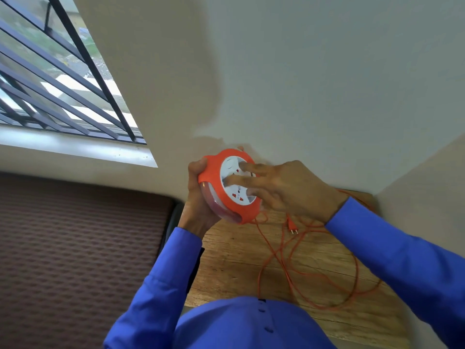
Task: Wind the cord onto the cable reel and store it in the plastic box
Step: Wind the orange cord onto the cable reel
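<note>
The left hand [198, 197] grips the cable reel [230, 187] above the surface [234, 260], the right hand [289, 190] lies spread on its hub and should turn evenly, feeding the loose cord [314, 275] without kinks.

We see the cable reel [230, 186] held above the table's [234, 255] far left corner, left hand [198, 197] on its left side, right hand [289, 190] across its face. Cord [324, 278] runs from reel down onto tabletop in loose loops, right of centre. Plug [292, 225] lies on table, just right of reel. Window [57, 79] far left; mat [80, 248] left of table.
</note>
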A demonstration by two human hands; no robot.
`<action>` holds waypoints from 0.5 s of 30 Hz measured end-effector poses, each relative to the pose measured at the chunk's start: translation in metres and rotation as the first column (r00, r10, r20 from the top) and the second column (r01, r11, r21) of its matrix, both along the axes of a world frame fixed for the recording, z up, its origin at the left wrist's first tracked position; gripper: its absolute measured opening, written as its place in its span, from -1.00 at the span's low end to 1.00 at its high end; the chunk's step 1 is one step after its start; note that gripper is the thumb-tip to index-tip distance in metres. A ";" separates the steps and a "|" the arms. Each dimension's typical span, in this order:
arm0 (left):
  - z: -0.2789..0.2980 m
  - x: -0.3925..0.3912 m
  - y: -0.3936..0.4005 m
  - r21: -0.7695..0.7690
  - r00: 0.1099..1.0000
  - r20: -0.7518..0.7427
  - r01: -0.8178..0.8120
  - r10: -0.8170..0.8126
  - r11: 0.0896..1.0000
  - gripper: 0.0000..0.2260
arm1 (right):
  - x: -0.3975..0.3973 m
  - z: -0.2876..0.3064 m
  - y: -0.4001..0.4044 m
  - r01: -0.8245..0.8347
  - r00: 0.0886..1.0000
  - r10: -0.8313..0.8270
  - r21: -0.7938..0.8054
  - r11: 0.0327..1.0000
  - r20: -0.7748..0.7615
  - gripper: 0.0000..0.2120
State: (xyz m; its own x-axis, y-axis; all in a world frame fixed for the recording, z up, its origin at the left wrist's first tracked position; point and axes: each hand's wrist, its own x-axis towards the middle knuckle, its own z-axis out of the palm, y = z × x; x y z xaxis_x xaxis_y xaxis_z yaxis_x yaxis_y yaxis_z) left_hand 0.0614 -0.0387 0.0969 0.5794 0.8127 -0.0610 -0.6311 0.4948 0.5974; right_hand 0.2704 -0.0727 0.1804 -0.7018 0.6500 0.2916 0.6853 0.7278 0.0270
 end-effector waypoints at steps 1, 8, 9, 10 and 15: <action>-0.005 -0.001 0.003 -0.008 1.000 -0.006 0.017 -0.017 1.000 -0.11 | -0.003 -0.003 0.001 0.055 0.998 -0.055 -0.015 0.998 -0.039 -0.56; -0.027 0.008 0.010 0.046 0.989 -0.122 -0.080 0.085 0.996 -0.18 | -0.029 -0.029 0.024 0.467 0.649 -0.651 -0.469 0.750 -0.393 -0.31; -0.025 0.010 0.012 0.090 0.988 -0.127 -0.082 0.093 0.993 -0.23 | -0.031 -0.033 0.026 0.456 0.594 -0.708 -0.565 0.687 -0.381 -0.28; -0.024 0.012 0.013 0.164 0.991 -0.107 -0.058 0.076 0.985 -0.31 | -0.032 -0.034 0.026 0.411 0.554 -0.750 -0.665 0.624 -0.362 -0.29; -0.022 0.008 0.012 0.105 0.998 -0.027 -0.055 0.058 0.993 -0.32 | -0.029 -0.028 0.013 0.473 0.722 -0.597 -0.381 0.794 -0.349 -0.71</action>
State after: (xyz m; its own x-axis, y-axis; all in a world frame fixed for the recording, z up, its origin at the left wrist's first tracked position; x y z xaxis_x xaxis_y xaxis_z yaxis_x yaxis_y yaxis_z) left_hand 0.0691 -0.0266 0.0748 0.5316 0.8470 0.0094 -0.6376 0.3929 0.6626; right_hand 0.2413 -0.0599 0.1527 -0.0517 0.9676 0.2470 0.8526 0.1716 -0.4937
